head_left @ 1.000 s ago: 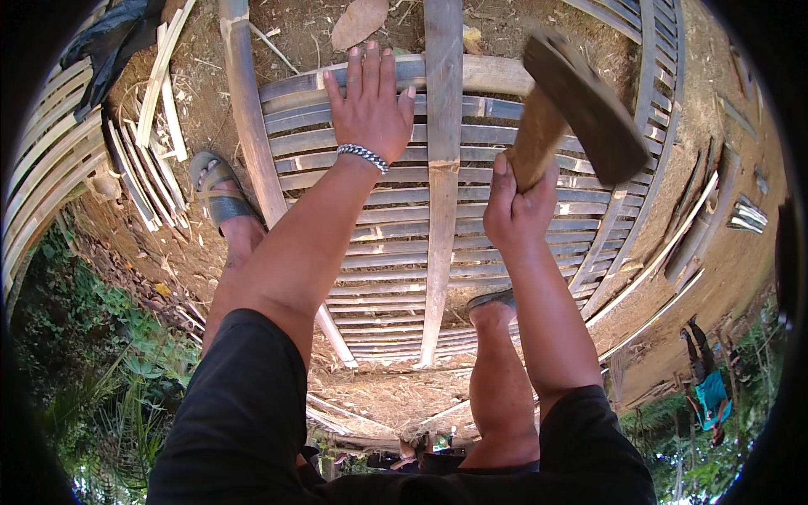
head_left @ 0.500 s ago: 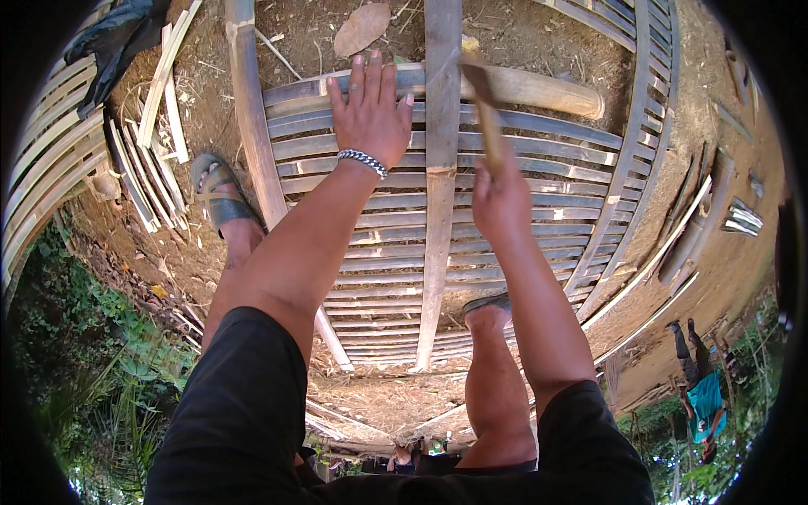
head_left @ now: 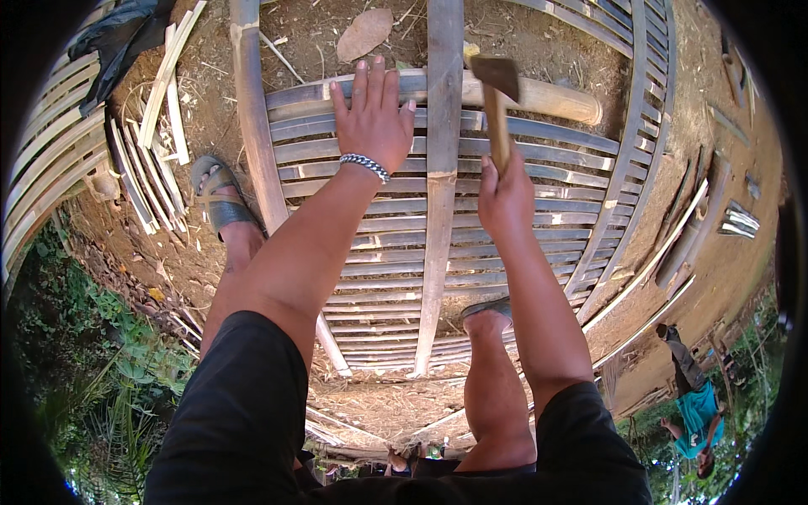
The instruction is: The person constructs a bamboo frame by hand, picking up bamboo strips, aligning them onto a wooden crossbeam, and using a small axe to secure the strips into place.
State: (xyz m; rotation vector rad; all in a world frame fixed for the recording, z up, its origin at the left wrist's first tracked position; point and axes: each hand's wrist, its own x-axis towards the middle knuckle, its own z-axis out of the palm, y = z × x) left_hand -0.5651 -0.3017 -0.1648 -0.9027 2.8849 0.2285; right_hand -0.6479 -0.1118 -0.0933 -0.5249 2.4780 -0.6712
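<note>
My left hand lies flat, fingers spread, on the thick bamboo crosspiece and the slats just below it. It holds nothing. In my right hand is a wooden-handled hatchet, its dark wedge-shaped head raised over the right end of the crosspiece. Beneath both hands is a frame of split bamboo slats. A long bamboo strip crosses the slats between my hands, and a bamboo rail runs along the left.
Loose pale bamboo strips and black cloth lie at the left. My sandalled left foot stands beside the rail; my right foot is by the near slats. At the lower right is a person in a teal shirt.
The hatchet has swung up and slightly right, its head turning more into view. My right hand has shifted slightly right; my left hand stays flat on the bamboo.
</note>
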